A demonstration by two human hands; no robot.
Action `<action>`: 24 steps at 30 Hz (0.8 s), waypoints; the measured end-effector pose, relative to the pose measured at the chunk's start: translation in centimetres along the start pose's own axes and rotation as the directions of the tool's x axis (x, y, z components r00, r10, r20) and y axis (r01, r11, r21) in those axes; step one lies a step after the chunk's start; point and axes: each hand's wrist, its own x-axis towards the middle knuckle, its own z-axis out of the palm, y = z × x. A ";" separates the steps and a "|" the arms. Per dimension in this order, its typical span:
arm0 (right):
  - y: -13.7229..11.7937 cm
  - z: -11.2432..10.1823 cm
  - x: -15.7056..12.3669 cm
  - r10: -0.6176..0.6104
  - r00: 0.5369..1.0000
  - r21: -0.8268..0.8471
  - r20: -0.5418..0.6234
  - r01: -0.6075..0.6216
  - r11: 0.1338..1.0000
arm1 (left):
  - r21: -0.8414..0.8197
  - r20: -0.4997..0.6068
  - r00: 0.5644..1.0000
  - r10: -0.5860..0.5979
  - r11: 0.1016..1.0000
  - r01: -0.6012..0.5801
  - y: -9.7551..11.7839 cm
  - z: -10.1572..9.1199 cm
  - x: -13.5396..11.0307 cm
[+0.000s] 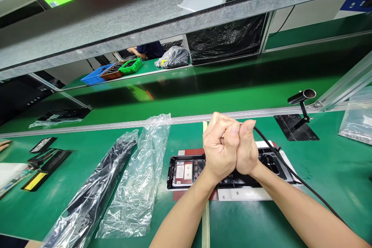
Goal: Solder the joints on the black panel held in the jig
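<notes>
My left hand is closed with its fingers curled, pressed against my right hand, whose fingers are also closed. Whatever they hold, if anything, is hidden between them. A black cable emerges behind my right thumb and runs to the lower right; what its end joins is out of sight. Below both hands lies a long black plastic housing, with a labelled insert at its left end. Its middle is covered by my hands. White blocks and a dark red plate sit beneath the housing.
Left of the housing lie a clear plastic bag and a bagged black part. A black stand with a tube stands at right. Bins and a co-worker's arm are across the bench. A metal shelf hangs overhead.
</notes>
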 end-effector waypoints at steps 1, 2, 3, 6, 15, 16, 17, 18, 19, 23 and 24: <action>0.0 0.0 0.0 -0.001 1.000 -0.005 0.010 0.001 1.000 | -0.005 0.002 1.000 -0.003 1.000 0.003 0.0 0.0 0.0; -0.1 0.0 0.1 -0.003 1.000 -0.013 0.017 0.003 1.000 | -0.013 0.003 1.000 -0.005 1.000 0.005 0.0 0.0 0.0; -0.1 0.0 0.1 -0.007 1.000 -0.021 0.022 0.008 1.000 | -0.022 0.003 1.000 -0.004 1.000 0.004 0.0 0.0 0.0; -0.2 0.0 0.1 -0.011 1.000 -0.041 0.020 0.012 0.999 | -0.036 0.003 1.000 -0.002 0.999 0.002 0.0 0.0 -0.1; 0.2 -0.1 0.0 -0.029 0.999 -0.032 -0.038 0.027 0.999 | -0.023 0.003 1.000 0.005 1.000 -0.005 0.0 -0.1 -0.1; 0.2 -0.1 -0.1 -0.030 0.999 -0.026 -0.036 0.029 0.999 | -0.028 0.003 1.000 0.005 1.000 -0.005 0.0 -0.1 -0.1; 0.2 0.0 -0.1 -0.029 0.999 -0.021 -0.034 0.029 0.999 | -0.035 0.002 1.000 0.006 0.999 -0.006 0.0 -0.1 -0.1; 0.3 0.0 -0.1 -0.028 0.999 -0.017 -0.034 0.028 0.999 | -0.039 0.001 1.000 0.007 0.999 -0.007 0.0 -0.1 -0.1; 0.3 0.0 -0.1 -0.028 0.999 -0.014 -0.035 0.028 1.000 | -0.041 -0.001 1.000 0.010 0.999 -0.010 -0.1 -0.1 -0.1; 0.3 0.1 0.0 -0.034 0.999 -0.010 -0.032 0.033 0.999 | -0.019 0.000 1.000 0.001 1.000 -0.001 -0.1 0.0 -0.1; 0.3 0.1 0.0 -0.035 0.999 -0.010 -0.030 0.034 0.999 | -0.010 0.002 1.000 -0.005 1.000 0.005 -0.1 0.0 -0.1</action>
